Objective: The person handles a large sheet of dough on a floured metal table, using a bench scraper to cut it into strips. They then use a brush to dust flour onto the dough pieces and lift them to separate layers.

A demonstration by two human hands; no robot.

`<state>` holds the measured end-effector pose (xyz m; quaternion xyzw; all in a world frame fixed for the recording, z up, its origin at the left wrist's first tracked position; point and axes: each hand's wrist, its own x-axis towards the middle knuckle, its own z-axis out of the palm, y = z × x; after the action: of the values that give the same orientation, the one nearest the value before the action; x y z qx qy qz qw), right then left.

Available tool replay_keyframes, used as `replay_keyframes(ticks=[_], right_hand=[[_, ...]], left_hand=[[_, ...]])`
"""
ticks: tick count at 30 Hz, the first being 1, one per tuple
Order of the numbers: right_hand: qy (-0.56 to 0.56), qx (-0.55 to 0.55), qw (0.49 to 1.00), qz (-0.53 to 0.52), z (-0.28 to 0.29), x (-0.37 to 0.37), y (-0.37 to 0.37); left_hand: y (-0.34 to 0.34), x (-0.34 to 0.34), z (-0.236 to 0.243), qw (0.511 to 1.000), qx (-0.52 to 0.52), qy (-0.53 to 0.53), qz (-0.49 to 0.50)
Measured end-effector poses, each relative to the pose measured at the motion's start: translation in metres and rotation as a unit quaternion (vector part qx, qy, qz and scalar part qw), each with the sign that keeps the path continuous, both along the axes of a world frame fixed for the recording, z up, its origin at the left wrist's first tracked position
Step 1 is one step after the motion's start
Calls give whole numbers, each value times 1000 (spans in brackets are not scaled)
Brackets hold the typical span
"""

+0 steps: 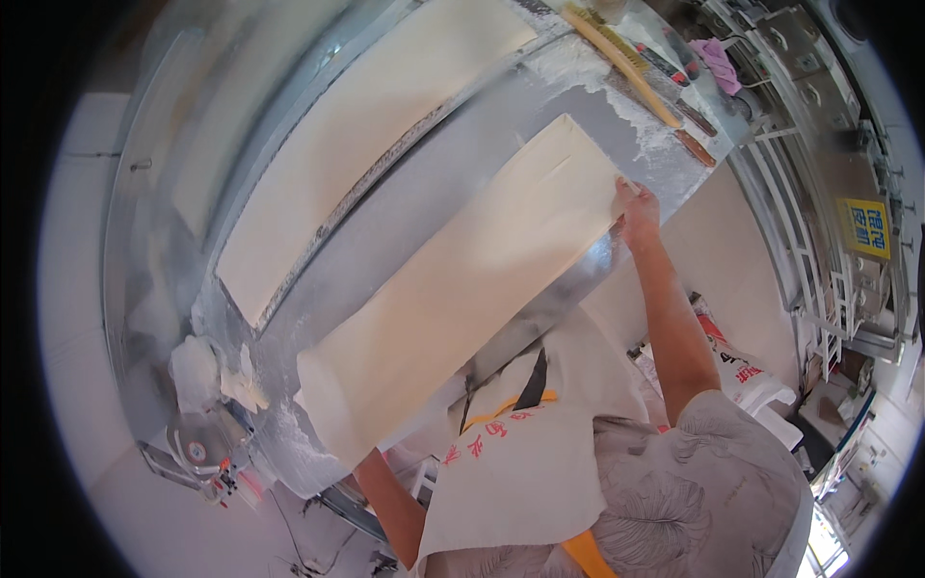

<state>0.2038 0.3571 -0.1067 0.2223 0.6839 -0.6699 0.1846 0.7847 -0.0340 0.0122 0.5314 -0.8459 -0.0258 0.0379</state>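
A long, pale sheet of rolled dough (472,255) stretches diagonally over the grey metal worktop (361,260). Its near long edge overhangs the front of the table. At the sheet's right end, my right hand (637,210) pinches the edge, thumb on top. My left hand (368,464) is at the lower left end, where the dough drapes over it; only the wrist area shows and the fingers are hidden. Beyond, a second long dough sheet (376,144) lies flat, parallel to the first.
A wooden-handled brush (621,58) and a brown-handled tool (694,147) lie at the far right of the floured worktop. Scraps of dough (241,385) sit at its left edge. White printed sacks (742,376) stand below on the right, near a metal rack (795,212).
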Motion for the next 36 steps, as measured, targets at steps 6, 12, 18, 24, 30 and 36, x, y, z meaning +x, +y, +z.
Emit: replay_keyframes(ticks=[6, 12, 18, 24, 30, 36], right_hand=[[33, 53, 998, 27, -6, -4, 1], [41, 85, 994, 48, -18, -8, 12], [65, 50, 995, 55, -24, -14, 14], [47, 88, 994, 47, -20, -11, 5], [60, 98, 992, 50, -23, -13, 10], [60, 28, 995, 79, -21, -15, 11]], left_hand=[[5, 14, -8, 999, -26, -39, -23], [23, -33, 15, 998, 47, 43, 24], [7, -21, -13, 997, 43, 29, 64], [-33, 23, -54, 971, 123, 193, 71], [-28, -2, -39, 979, 136, 141, 61], [-10, -8, -49, 981, 126, 137, 55]])
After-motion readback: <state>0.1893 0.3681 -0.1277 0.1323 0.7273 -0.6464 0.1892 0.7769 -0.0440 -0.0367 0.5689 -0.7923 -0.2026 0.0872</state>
